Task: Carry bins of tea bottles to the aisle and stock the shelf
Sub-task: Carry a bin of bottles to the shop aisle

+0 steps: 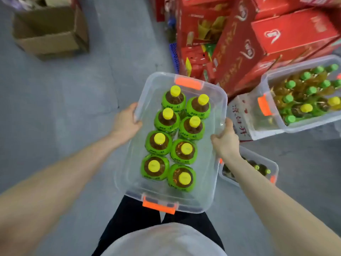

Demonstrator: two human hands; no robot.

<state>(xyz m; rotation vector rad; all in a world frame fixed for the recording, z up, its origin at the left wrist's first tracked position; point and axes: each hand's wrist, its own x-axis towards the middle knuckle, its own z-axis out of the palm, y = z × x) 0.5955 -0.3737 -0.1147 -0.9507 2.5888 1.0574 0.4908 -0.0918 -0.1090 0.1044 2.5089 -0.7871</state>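
Eight bottles (186, 179) stand upright; bin (206, 172) points lengthwise ahead.

Person seen from their own head-worn camera. The left forearm (55, 172) and right forearm (267, 191) are bare down to the left hand (125, 122) and right hand (225, 143). A pale grey shirt (166, 241) rounds over the belly, with black trousers (129, 218) on both legs.

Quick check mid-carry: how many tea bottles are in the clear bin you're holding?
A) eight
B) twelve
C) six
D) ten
A: the clear bin, gripped at its sides by the left hand and right hand, holds eight yellow-capped tea bottles, standing in two rows of four.
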